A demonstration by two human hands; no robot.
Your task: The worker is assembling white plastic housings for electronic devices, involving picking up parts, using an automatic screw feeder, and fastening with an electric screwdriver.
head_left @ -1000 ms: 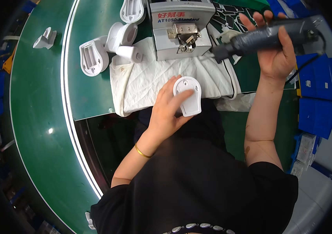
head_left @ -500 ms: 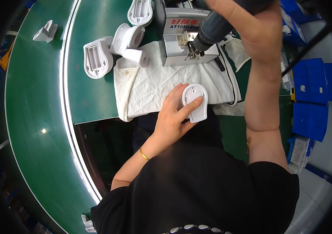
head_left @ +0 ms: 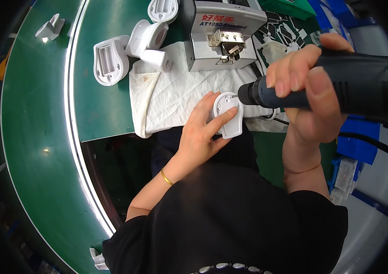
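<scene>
My left hand (head_left: 203, 125) grips a white plastic housing (head_left: 231, 127) at the front edge of the cloth, thumb pressed across its flat cover. My right hand (head_left: 312, 86) is wrapped round a black electric screwdriver (head_left: 358, 84), held sideways. Its thin bit points left and reaches the screw hole near the top of the housing; whether a screw sits on the tip is too small to tell. Behind both hands stands a grey screw feeder (head_left: 221, 39) with a metal pick-up block at its front.
A white cloth (head_left: 180, 98) covers the green bench (head_left: 98, 109). Several more white housings (head_left: 111, 61) stand at its left, some with open battery bays. Left of them runs a green conveyor (head_left: 34, 160) carrying another white part (head_left: 50, 28). Blue bins (head_left: 360, 144) line the right side.
The screwdriver has come away from the feeder's pick-up block, swung from upright-slanting to sideways, and moved down to the housing. My left hand keeps its hold on the housing.
</scene>
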